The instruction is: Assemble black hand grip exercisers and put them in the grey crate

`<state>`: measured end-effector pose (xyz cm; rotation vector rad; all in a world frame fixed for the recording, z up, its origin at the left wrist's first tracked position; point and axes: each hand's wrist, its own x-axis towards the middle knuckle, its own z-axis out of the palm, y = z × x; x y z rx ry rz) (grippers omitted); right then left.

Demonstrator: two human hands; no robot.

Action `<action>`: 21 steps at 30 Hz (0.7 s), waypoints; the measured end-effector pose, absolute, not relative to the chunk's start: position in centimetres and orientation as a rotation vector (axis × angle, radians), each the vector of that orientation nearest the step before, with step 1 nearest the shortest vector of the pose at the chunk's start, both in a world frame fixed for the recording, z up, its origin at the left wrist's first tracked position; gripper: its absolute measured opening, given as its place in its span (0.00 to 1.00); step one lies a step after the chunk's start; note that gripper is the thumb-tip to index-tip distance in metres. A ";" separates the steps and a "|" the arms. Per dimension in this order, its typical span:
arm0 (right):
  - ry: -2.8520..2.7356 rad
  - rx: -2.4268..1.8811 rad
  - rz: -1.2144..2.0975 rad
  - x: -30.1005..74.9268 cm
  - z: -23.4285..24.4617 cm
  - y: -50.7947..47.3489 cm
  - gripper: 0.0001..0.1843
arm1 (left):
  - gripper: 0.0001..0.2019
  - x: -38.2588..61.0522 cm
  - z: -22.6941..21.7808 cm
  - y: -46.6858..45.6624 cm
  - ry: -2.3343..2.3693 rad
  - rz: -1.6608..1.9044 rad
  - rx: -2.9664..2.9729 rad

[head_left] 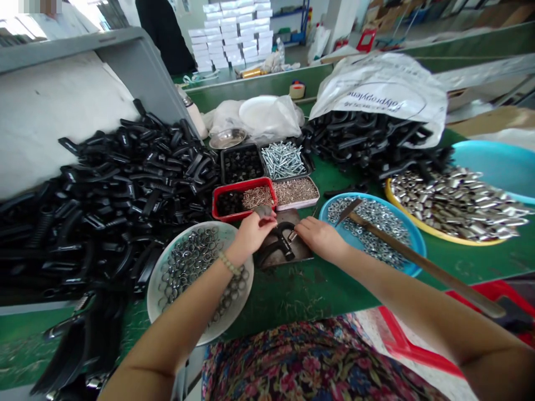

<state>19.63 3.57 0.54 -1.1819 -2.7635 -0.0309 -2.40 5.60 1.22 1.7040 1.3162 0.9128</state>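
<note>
A black curved plastic part (285,245) lies on a dark metal plate (307,257) between my hands. My left hand (256,229) is at its left end, thumb and fingers pinched together; whatever is between the fingertips is too small to make out. My right hand (320,238) is closed at the part's right side, its fingertips on a small silvery metal piece (292,236). Just beyond my left hand is a red tray (215,209) of small black pieces and copper-coloured pins. Beside it stands a pale tray (318,196) of tiny metal parts.
A white bowl (152,298) of metal rings stands left, before a heap of black handles (137,172). Right are a blue basin (421,253) of nuts with a wooden-handled hammer (401,248) across it, and a yellow tray (455,236) of metal sleeves. Screws (283,160) fill a back tray.
</note>
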 end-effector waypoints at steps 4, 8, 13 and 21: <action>-2.592 -1.367 -0.088 22.6 0.7 3.1 0.20 | 0.04 -1.6 0.0 2.9 1.402 0.887 1.867; -2.417 -1.771 -0.202 27.9 1.2 2.6 0.21 | 0.04 -1.5 -0.4 3.1 1.409 0.912 1.944; -2.342 -2.115 -0.226 32.4 0.9 2.3 0.19 | 0.05 -1.3 -0.3 3.1 1.426 0.888 2.006; -2.306 -2.223 -0.100 30.4 1.3 1.2 0.19 | 0.08 -1.7 -0.4 2.7 1.421 0.599 2.694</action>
